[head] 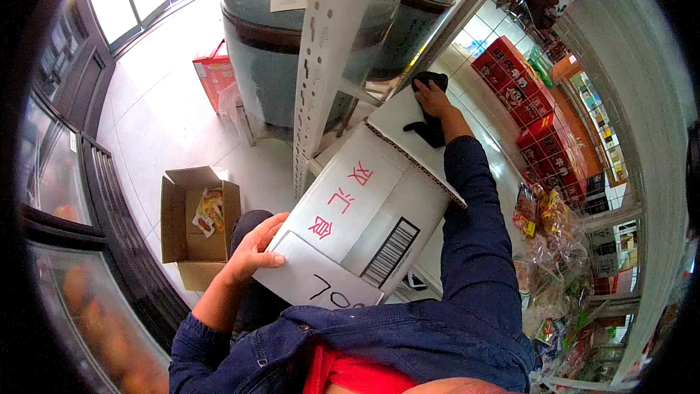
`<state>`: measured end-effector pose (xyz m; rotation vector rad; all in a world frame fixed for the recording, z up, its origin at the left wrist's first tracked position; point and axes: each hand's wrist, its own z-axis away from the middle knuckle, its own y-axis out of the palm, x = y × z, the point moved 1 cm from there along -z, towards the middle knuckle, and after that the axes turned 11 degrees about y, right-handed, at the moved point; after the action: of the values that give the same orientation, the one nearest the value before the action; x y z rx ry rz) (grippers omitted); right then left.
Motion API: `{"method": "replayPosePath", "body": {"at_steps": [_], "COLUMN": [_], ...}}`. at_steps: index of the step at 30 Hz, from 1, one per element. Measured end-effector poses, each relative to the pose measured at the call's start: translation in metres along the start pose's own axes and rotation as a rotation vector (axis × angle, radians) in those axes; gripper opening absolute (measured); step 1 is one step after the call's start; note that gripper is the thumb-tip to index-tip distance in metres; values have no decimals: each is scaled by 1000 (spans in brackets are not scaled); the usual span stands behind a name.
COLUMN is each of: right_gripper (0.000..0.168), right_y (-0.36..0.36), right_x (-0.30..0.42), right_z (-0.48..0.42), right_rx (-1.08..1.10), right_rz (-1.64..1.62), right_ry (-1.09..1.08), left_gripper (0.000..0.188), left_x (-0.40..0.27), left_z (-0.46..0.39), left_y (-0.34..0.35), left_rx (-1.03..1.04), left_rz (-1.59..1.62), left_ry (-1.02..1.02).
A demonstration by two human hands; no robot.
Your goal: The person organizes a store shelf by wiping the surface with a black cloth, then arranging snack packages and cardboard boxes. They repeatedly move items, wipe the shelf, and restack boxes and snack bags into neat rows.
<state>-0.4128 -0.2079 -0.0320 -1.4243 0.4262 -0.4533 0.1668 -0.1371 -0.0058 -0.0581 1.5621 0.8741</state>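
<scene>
A white cardboard carton [355,202] with red lettering, a printed barcode and handwritten marks rests tilted in front of my torso. My left hand [257,251] grips its lower left edge, thumb on the printed face and fingers around the side. At the far end, a raised flap [399,120] stands out from the carton. My right hand [435,99] reaches over that flap and holds a bunched black item [435,131], possibly cloth or a glove. One end of it hangs against the flap. What is inside the carton is hidden.
A perforated metal shelf post [322,65] rises just beyond the carton. Large lidded vats [262,65] stand behind it. On the floor at left, an open brown box [175,219] holds small packets. Red milk cartons [514,82] and bagged goods [552,262] line the right.
</scene>
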Motion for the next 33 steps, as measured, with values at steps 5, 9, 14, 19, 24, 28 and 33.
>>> {"method": "replayPosePath", "body": {"at_steps": [5,9,14,19,24,28,33], "right_gripper": [53,54,53,52,52,54,64], "right_y": [11,22,31,54,51,41,35], "right_x": [-50,-126,-195,-263,-293,-236,-204], "right_z": [10,64,131,183,238,251,233], "right_rx": [-9,36,-17,-49,382,73,55], "right_rz": [7,-42,-27,-76,235,6,-77], "right_ry": [353,565,700,856,875,1156,1341], "left_gripper": [96,95,95,95,94,92,90], "left_x": [-6,-1,-1,5,-1,1,4], "left_z": [0,7,2,2,1,8,5], "left_y": [12,11,20,14,21,20,18], "left_rx": [-32,-56,-62,-49,-27,-58,-26], "left_rz": [24,-40,-52,-80,-77,-78,-85], "left_ry": [-38,-6,36,43,59,61,74]}}
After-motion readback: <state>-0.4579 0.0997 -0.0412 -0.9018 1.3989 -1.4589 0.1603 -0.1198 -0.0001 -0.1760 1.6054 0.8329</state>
